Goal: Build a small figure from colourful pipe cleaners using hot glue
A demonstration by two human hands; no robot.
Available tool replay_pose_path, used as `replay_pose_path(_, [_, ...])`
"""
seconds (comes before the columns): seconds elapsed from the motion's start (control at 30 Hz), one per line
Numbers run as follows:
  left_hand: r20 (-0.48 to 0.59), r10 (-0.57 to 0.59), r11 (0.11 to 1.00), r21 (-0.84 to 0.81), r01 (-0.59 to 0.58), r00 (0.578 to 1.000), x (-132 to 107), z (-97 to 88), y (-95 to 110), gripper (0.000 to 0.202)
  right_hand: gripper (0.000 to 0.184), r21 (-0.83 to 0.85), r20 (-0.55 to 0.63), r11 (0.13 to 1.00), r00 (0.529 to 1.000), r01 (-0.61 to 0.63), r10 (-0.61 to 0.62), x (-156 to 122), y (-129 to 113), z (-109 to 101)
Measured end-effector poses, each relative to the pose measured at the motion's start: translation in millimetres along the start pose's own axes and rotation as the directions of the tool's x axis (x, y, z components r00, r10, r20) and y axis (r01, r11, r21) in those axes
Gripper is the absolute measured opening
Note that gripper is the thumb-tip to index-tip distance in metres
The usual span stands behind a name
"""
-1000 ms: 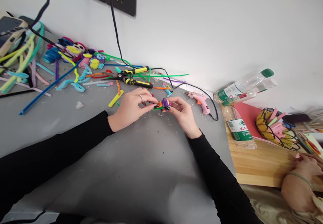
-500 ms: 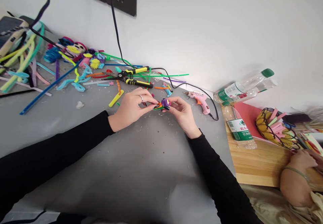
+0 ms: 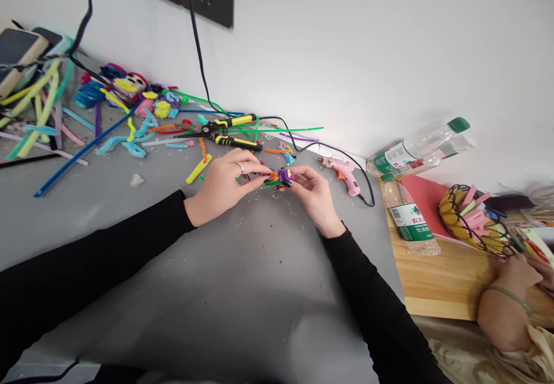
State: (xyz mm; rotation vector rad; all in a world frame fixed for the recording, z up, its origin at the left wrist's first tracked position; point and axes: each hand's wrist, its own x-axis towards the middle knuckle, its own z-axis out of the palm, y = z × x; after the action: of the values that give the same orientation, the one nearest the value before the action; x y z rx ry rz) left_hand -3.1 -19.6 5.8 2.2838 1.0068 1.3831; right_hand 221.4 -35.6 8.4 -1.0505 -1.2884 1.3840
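Between my two hands is a small pipe-cleaner figure (image 3: 284, 174) in purple, orange and green, held just above the grey table (image 3: 242, 292). My left hand (image 3: 229, 185), with a ring on one finger, pinches its orange end between thumb and fingertips. On the purple end, my right hand (image 3: 312, 195) closes its thumb and fingers; part of the figure is hidden behind them. Beyond my hands lie yellow-and-black pliers (image 3: 236, 140), their handles pointing right. A yellow pipe-cleaner piece (image 3: 199, 169) rests by my left hand. The pink glue gun (image 3: 345, 175) lies right of my right hand.
Loose pipe cleaners (image 3: 78, 159) and several fuzzy figures (image 3: 125, 87) crowd the back left, near phones (image 3: 19, 55). A black cable (image 3: 199, 55) hangs down the wall. At right are plastic bottles (image 3: 411, 217), a basket (image 3: 470, 222) and another person's arm (image 3: 504, 315).
My left fingers have shifted slightly on the figure, and more of its orange part shows now. My right hand keeps its hold. The other person's arm has moved a little.
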Motion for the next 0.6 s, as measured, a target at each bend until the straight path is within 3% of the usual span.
replay_pose_path(0.13, [0.026,0.026,1.000,-0.006,-0.026,0.999,-2.5,2.7,-3.1,0.016,0.036,-0.015,0.002,1.000,1.000,0.004,-0.004,-0.3,-1.1,0.7])
replay_pose_path(0.6, [-0.022,-0.066,0.997,-0.046,0.065,0.998,-0.6,1.2,1.2,0.015,0.034,-0.010,0.016,1.000,1.000,0.014,-0.014,-1.2,-1.9,2.3])
